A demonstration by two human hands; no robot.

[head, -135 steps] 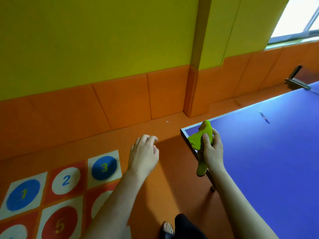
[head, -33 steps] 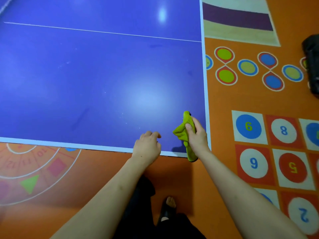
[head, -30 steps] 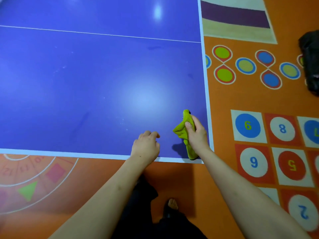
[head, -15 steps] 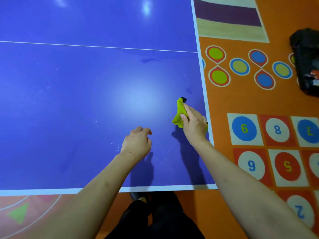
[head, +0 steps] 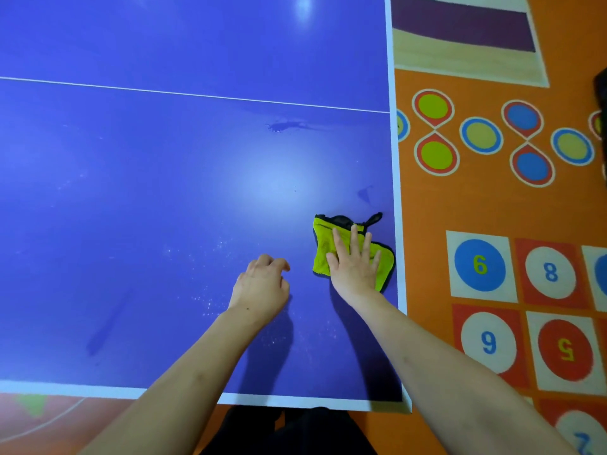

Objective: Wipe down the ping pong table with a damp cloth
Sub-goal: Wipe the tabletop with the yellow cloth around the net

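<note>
Over the blue ping pong table (head: 147,192), the left hand (head: 261,290) hovers with fingers loosely curled, holding nothing. Just right of it, the right hand (head: 354,262) presses the green cloth (head: 323,247) flat, fingers straight and spread, near the table's white right edge.

Honestly there's a fair bit we can't make out here. Our right hand (head: 356,264) lies flat over the middle of the green cloth (head: 320,247), so that part is hidden and we only see its edges poking out around the fingers. The ping pong table (head: 164,192) runs off the frame past our left hand (head: 261,285) and beyond both hands. Far to the right of the right hand, a dark thing (head: 601,103) is chopped by the edge, no clue what it is. Below our arms, the dark clothing (head: 295,431) is cut off too.
</note>
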